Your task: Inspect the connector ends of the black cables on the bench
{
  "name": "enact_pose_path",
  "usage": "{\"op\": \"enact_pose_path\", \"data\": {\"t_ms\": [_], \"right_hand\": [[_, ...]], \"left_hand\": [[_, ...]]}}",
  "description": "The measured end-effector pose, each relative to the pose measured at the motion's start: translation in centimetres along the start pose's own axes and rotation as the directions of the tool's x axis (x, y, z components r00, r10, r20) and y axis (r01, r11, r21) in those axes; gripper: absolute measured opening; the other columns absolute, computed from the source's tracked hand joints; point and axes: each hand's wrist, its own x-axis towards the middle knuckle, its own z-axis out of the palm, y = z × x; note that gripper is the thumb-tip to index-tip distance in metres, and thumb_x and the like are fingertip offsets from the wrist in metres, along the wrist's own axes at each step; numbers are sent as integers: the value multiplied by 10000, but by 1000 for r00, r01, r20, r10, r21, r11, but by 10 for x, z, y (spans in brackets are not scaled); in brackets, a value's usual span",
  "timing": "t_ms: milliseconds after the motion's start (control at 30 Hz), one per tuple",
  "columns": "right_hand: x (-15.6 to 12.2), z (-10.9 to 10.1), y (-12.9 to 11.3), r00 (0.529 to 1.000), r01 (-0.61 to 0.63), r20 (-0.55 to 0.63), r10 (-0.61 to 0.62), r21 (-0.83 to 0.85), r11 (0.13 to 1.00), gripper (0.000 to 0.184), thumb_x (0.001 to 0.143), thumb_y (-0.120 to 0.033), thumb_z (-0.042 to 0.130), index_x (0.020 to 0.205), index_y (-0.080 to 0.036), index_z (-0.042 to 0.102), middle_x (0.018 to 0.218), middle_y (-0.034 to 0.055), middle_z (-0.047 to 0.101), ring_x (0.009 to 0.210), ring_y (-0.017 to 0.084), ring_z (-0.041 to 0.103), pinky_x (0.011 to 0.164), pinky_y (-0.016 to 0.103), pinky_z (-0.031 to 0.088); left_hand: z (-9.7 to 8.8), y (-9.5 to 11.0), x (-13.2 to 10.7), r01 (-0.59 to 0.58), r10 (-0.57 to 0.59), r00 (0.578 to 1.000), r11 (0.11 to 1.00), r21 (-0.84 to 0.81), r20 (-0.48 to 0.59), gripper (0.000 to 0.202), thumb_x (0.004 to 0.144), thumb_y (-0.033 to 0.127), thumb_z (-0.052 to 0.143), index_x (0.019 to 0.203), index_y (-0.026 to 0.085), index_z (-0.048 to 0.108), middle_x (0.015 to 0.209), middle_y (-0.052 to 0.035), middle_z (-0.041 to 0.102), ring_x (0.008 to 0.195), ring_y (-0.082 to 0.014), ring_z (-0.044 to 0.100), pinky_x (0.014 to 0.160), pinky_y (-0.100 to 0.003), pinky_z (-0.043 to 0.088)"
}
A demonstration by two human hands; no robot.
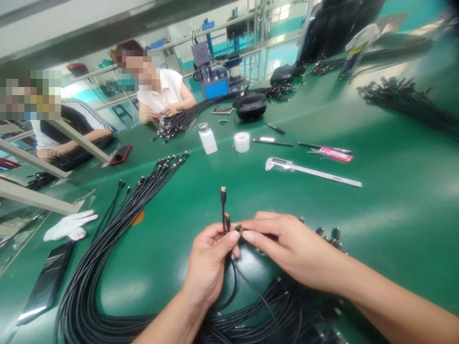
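Note:
My left hand is closed around a black cable, whose plug with a metal tip points up above the fingers. A second connector end shows just beside it. The thumb and fingers of my right hand pinch a small dark connector that meets my left thumb. Its exact kind is too small to tell. Cable lengths hang below my left hand towards a bundle of black cables that curves across the table. More connector ends lie under and behind my right forearm.
On the green table are a caliper, a tape roll, a white bottle, pens, a white glove and a black phone. Two people handle cables at the far left. A shelf frame stands at left.

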Motion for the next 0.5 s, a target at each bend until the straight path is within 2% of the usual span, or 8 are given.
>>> {"op": "enact_pose_path", "data": {"t_ms": [233, 500], "right_hand": [[0, -1, 0, 1000, 0, 10, 0, -9, 1000, 314, 997, -336, 416, 1118, -314, 706, 907, -18, 681, 836, 100, 577, 775, 223, 400], [0, -2, -2, 999, 10, 31, -10, -6, 1000, 309, 994, -291, 422, 1046, -312, 726, 886, -40, 683, 822, 92, 559, 780, 218, 391]], "left_hand": [[-2, -2, 0, -5, 5, 1000, 1000, 11, -1, 213, 695, 250, 796, 839, 117, 711, 682, -8, 635, 539, -37, 507, 566, -166, 409], [-2, -2, 0, -8, 8, 1000, 999, 37, -1, 213, 705, 254, 788, 841, 113, 703, 670, 0, 618, 542, -34, 502, 573, -164, 410]]}}
